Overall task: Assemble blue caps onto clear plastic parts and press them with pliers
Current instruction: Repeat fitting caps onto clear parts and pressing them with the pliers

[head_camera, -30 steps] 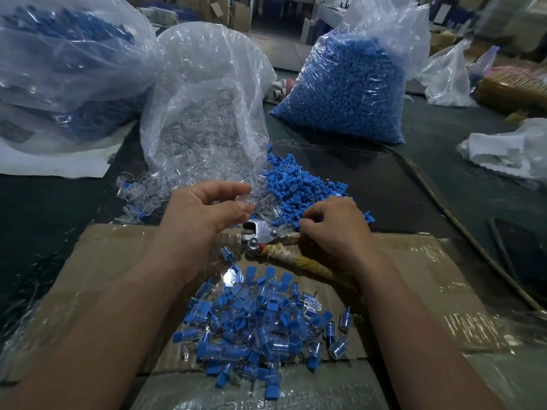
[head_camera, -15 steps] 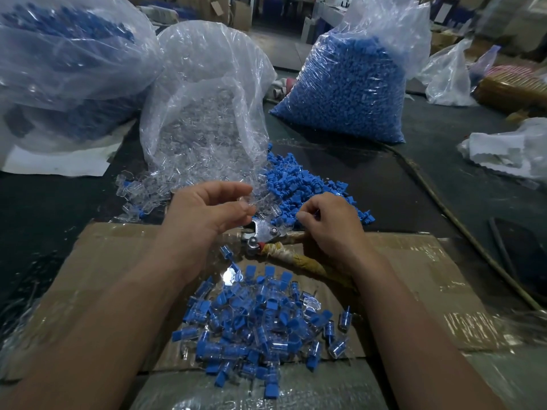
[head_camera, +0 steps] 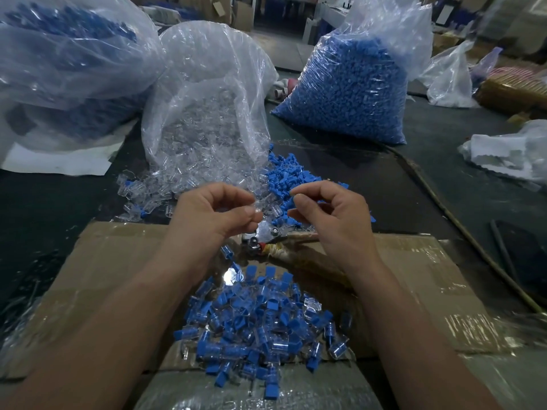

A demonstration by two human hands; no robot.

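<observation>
Hands: left hand and right hand hover side by side, close but apart, above the far edge of the cardboard sheet.
Left grip: fingers curled, thumb and forefinger pinching a clear plastic part.
Right grip: fingers curled, forefinger and thumb drawn near each other; whether they grasp anything cannot be told.
Pliers: lying on the cardboard just beneath the hands, metal head toward the left, tape-wrapped handles running off under the right wrist.
Finished pile: clear pieces with blue caps fitted, heaped on the cardboard between the forearms, toward the near edge of the tabletop.
Loose blue caps: small heap on the dark tabletop just beyond the hands.
Loose clear parts: spilled beside that heap, at the mouth of the clear-parts bag.
Blue-cap bag: full, standing toward the far edge, right of the clear-parts bag.
Left bag: large, blue pieces inside, by the far left corner.
White bags: crumpled along the right edge.
</observation>
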